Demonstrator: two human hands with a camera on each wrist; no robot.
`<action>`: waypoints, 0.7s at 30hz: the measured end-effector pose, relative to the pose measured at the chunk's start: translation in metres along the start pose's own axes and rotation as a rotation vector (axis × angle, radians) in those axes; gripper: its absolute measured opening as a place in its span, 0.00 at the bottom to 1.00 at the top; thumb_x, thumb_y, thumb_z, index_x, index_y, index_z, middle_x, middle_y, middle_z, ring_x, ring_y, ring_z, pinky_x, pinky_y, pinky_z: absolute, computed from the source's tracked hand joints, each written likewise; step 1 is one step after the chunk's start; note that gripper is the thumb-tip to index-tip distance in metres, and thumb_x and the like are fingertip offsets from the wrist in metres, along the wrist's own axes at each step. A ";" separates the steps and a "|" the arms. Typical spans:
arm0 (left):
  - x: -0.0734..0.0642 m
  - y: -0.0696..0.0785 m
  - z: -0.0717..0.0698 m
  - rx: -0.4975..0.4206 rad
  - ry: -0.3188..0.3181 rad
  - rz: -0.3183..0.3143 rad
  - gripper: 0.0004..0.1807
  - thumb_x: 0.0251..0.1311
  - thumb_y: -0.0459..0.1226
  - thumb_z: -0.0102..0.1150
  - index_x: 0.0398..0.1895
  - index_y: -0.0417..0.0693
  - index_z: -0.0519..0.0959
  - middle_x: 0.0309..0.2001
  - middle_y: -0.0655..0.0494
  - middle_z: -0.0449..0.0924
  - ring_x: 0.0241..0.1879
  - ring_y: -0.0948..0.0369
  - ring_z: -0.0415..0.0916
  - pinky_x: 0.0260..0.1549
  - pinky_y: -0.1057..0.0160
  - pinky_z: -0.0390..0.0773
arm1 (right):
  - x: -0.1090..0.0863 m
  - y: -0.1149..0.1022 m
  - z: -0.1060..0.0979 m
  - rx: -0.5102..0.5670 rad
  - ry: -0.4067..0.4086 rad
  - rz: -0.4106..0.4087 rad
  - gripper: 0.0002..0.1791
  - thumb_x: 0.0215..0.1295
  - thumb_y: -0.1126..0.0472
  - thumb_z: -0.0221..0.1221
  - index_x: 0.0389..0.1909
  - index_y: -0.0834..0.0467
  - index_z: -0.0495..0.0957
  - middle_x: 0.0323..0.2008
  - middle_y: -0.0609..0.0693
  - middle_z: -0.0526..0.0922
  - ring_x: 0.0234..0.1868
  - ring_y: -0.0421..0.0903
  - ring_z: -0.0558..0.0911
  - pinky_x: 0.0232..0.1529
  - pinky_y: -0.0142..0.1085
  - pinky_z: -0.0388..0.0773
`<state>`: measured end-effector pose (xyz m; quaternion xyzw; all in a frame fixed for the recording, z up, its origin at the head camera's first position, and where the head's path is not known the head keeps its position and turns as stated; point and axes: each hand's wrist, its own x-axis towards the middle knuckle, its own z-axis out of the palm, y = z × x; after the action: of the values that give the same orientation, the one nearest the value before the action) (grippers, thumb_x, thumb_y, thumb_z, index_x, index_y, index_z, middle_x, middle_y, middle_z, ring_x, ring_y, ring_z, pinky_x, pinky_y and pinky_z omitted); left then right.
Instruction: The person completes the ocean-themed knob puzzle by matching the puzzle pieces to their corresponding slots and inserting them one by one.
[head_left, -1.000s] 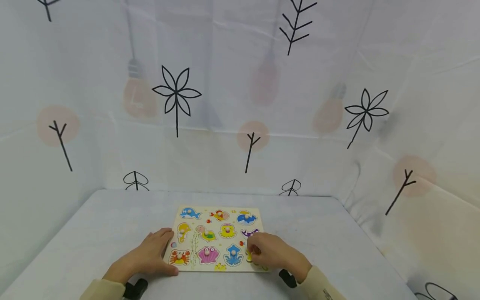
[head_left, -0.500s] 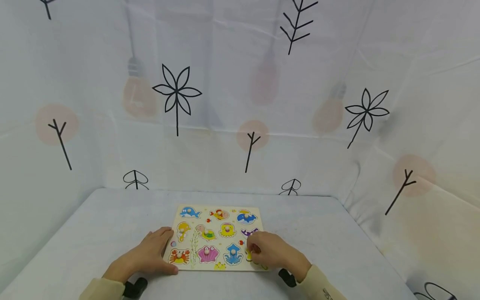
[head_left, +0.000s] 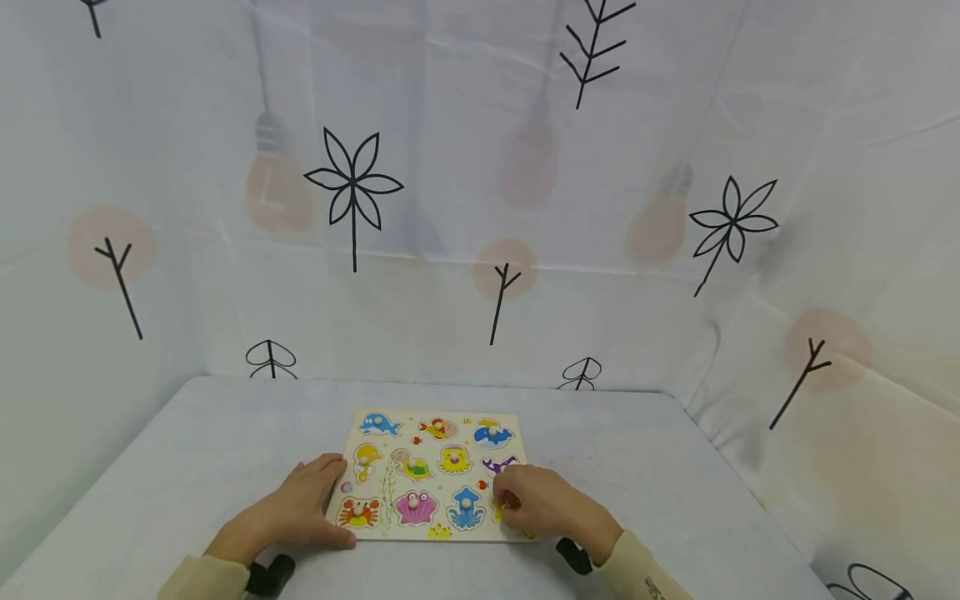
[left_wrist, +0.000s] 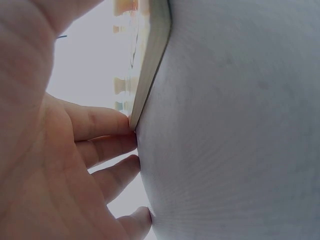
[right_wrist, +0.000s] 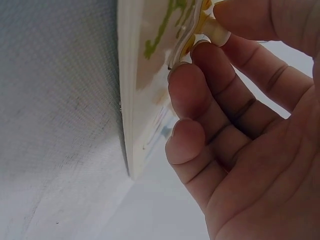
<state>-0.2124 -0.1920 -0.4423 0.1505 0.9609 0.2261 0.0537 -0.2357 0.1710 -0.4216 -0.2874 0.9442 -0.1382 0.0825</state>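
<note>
A wooden peg puzzle board [head_left: 442,536] with sea-animal pieces lies flat on the white table. My left hand [head_left: 303,506] rests at its left side, fingers extended along the edge and thumb by the front corner. In the left wrist view, the index fingertip [left_wrist: 122,125] touches the board's edge, while other fingertips meet the tabletop. Over the lower right corner, my right hand [head_left: 542,502] pinches the pale knob [right_wrist: 218,33] of a yellow puzzle piece [right_wrist: 189,44]. That piece sits close over the board's surface, mostly covered by the fingers in the head view.
The other pieces lie in the board, among them a crab [head_left: 359,513], a pink shell [head_left: 416,508], a blue squid [head_left: 466,508] and a purple piece [head_left: 498,464] close to the right hand. White cloth [head_left: 420,317] printed with plants and bulbs hangs behind the table [head_left: 247,433].
</note>
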 end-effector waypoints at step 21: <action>0.002 -0.003 0.001 -0.005 -0.015 -0.011 0.64 0.28 0.65 0.74 0.66 0.33 0.63 0.66 0.37 0.60 0.67 0.41 0.55 0.65 0.32 0.46 | 0.002 0.003 0.001 0.020 -0.027 0.007 0.05 0.57 0.58 0.65 0.32 0.46 0.78 0.25 0.38 0.71 0.29 0.36 0.71 0.28 0.30 0.69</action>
<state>-0.2146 -0.1933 -0.4448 0.1469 0.9607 0.2273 0.0623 -0.2380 0.1719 -0.4237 -0.2852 0.9426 -0.1433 0.0985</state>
